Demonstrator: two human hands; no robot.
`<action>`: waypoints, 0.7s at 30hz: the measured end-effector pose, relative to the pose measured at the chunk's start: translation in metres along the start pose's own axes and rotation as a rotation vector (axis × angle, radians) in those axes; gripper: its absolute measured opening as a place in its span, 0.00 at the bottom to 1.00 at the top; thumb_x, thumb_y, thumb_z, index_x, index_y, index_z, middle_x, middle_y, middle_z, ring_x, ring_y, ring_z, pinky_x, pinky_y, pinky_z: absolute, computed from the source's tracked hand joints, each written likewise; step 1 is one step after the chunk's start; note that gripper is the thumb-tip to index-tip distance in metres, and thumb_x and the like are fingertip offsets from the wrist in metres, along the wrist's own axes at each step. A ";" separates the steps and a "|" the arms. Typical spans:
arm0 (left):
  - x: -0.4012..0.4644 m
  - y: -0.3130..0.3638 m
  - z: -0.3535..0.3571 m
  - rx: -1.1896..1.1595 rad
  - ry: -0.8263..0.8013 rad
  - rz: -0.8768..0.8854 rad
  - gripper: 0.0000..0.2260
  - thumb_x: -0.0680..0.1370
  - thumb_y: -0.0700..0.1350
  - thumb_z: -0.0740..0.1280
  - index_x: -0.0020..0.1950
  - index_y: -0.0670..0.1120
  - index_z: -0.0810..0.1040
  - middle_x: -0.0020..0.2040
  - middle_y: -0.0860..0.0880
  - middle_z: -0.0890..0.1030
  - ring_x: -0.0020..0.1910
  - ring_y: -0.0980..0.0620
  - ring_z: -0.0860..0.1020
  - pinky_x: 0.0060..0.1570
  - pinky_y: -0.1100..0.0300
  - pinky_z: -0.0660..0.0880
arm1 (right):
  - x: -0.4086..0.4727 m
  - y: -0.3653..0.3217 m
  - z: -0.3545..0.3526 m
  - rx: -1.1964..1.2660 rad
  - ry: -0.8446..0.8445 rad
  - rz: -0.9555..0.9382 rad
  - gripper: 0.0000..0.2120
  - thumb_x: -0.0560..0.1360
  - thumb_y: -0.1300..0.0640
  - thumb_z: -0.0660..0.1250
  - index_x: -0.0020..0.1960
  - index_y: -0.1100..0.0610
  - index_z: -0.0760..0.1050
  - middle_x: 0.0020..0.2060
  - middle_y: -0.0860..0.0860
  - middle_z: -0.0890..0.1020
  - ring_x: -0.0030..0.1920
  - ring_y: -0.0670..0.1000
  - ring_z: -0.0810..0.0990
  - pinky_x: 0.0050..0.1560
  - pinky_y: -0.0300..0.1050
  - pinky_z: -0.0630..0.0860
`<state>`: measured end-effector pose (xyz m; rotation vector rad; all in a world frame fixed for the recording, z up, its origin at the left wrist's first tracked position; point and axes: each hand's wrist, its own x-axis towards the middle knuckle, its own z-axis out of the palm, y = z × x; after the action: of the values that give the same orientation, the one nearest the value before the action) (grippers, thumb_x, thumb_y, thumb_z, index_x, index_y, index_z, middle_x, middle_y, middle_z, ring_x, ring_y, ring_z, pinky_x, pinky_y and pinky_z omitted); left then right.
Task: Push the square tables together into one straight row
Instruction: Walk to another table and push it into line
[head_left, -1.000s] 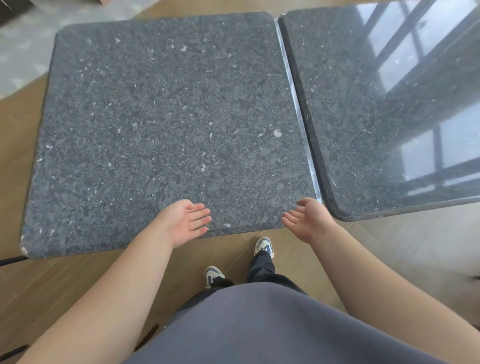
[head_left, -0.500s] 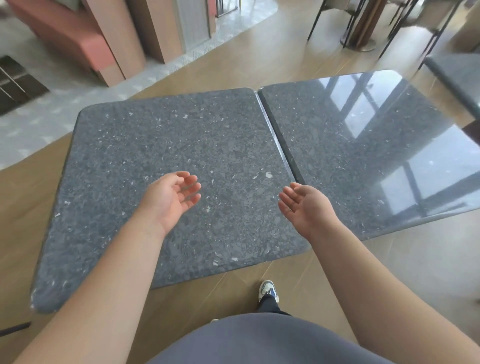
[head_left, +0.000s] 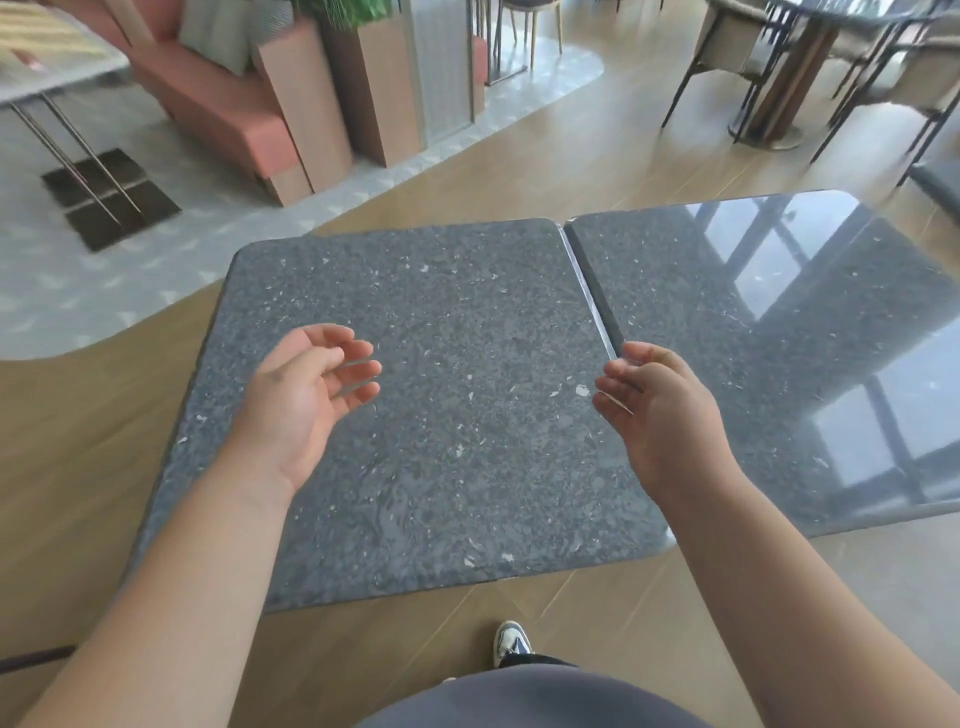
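While both arms reach out over the near bench (head_left: 457, 395), neither hand touches it: the left hand (head_left: 304, 395) floats above the left half of the speckled dark stone top with its palm turned inward and its fingers (head_left: 358, 374) loosely curled and spread, holding nothing. Opposite it, the right hand (head_left: 660, 410) hangs above the right edge of the same top, also empty and slack, palm facing the left one. Just beside this bench on the right stands the second bench (head_left: 779, 338), a matching square with a glossy top mirroring window frames. Only a narrow seam (head_left: 589, 288) parts their facing sides, and their far edges run nearly in one line. Below, one shoe (head_left: 511, 642) rests on the wooden floor (head_left: 78, 467) close to the near edge. Farther off are a pink sofa (head_left: 218, 104), wooden planter boxes (head_left: 337, 88) and chairs (head_left: 727, 47) around another table.
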<state>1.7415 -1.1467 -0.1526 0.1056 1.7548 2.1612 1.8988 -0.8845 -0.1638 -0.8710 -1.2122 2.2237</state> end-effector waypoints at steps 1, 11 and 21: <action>-0.001 -0.001 -0.002 0.033 0.032 0.017 0.12 0.80 0.33 0.57 0.50 0.45 0.77 0.43 0.48 0.84 0.43 0.48 0.84 0.46 0.53 0.81 | 0.002 0.002 0.007 -0.019 -0.025 -0.007 0.11 0.77 0.69 0.60 0.55 0.58 0.75 0.36 0.50 0.81 0.38 0.51 0.80 0.47 0.45 0.80; -0.012 -0.001 -0.047 0.244 0.277 0.117 0.14 0.80 0.30 0.56 0.54 0.46 0.76 0.41 0.51 0.84 0.42 0.50 0.84 0.42 0.57 0.81 | 0.022 0.041 0.091 -0.200 -0.279 0.013 0.12 0.77 0.69 0.59 0.54 0.56 0.76 0.36 0.47 0.82 0.39 0.49 0.81 0.45 0.43 0.80; -0.024 0.008 -0.149 0.145 0.472 0.123 0.14 0.79 0.30 0.56 0.53 0.46 0.76 0.41 0.50 0.84 0.42 0.50 0.83 0.44 0.56 0.81 | 0.005 0.107 0.186 -0.312 -0.452 0.058 0.13 0.76 0.69 0.58 0.53 0.55 0.76 0.36 0.45 0.82 0.39 0.48 0.81 0.44 0.42 0.80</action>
<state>1.7206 -1.2945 -0.1751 -0.2925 2.2111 2.2757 1.7526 -1.0408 -0.1806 -0.5244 -1.7971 2.3950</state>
